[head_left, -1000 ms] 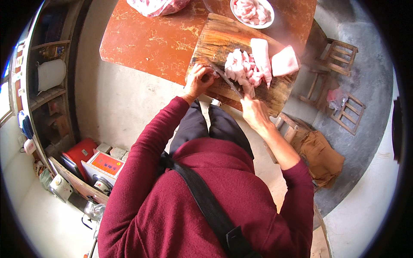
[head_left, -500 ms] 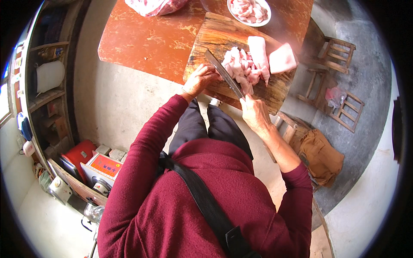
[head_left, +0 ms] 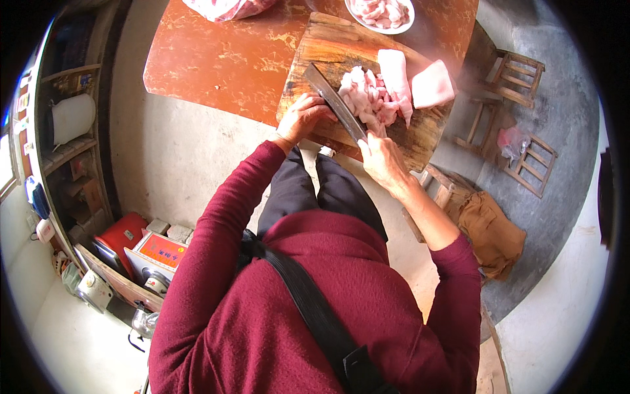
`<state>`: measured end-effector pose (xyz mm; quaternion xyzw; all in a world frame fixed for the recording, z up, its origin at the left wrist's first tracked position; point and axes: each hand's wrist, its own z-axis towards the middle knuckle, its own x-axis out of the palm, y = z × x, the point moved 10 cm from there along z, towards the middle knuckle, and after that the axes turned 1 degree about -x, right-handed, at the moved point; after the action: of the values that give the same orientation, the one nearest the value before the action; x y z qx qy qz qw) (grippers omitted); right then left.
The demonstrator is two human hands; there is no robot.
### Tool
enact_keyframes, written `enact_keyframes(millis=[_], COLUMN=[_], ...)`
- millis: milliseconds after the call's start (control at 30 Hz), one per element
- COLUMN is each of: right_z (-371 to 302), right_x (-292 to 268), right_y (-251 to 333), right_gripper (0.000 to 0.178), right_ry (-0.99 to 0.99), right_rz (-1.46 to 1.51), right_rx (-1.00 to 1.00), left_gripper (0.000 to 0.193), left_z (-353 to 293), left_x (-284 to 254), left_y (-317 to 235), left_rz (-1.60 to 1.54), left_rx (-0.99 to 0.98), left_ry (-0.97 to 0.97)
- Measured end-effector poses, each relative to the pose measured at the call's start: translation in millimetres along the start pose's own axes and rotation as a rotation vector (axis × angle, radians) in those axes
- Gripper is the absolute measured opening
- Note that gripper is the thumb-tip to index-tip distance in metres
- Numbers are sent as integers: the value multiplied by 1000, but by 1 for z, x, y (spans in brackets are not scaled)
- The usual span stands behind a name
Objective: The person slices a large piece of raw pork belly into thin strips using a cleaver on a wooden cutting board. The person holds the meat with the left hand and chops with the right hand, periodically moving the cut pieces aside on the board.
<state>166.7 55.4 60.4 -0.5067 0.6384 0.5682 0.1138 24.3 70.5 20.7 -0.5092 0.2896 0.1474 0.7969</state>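
My right hand (head_left: 386, 163) is closed around the handle of a dark-bladed cleaver (head_left: 333, 100), which slants up and left over the wooden cutting board (head_left: 321, 46). Just left of the blade is my left hand (head_left: 303, 118), its fingers curled in; whatever they press on is hidden by the hand and the blade. Right against the blade's other side lies a heap of cut pale pink fatty meat (head_left: 367, 98). Beyond the heap rest a long strip of meat with pale skin (head_left: 394, 71) and a squarish slab (head_left: 433, 85).
The board overhangs the near edge of a reddish-brown table (head_left: 203, 72). A white bowl of meat pieces (head_left: 380, 29) and a bagged piece of meat (head_left: 230, 5) sit farther back. Wooden stools (head_left: 518, 79) stand at right, one under a brown cloth (head_left: 492, 230). Shelves (head_left: 69, 148) line the left.
The cleaver has shifted slightly left and tipped, so more of its blade face shows. Both hands have moved a little left with it.
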Motion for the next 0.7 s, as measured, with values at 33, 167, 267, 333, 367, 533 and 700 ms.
enact_keyframes(millis=[33, 167, 267, 333, 367, 533, 700], right_z=[3, -12, -2, 10, 20, 51, 31], right_x=[1, 4, 4, 4, 6, 16, 2], right_y=[1, -2, 6, 17, 20, 26, 5], right_gripper=[20, 18, 12, 11, 11, 11, 16], right_ry=[-27, -23, 22, -28, -72, -119, -149], right_rz=[-5, -40, -81, -60, -55, -62, 4], right_rx=[-19, -5, 29, -8, -55, -89, -30], left_gripper=[23, 23, 21, 20, 19, 14, 11], left_z=[0, -2, -2, -2, 0, 3, 4], left_x=[0, 3, 4, 4, 2, 9, -4], left_y=[3, 6, 11, 11, 9, -2, 11], left_rz=[-7, -39, -51, -55, -60, 2, -29], left_rx=[-5, -29, -48, -43, -33, 32, -61], left_ry=[1, -4, -2, -20, -36, 84, -26])
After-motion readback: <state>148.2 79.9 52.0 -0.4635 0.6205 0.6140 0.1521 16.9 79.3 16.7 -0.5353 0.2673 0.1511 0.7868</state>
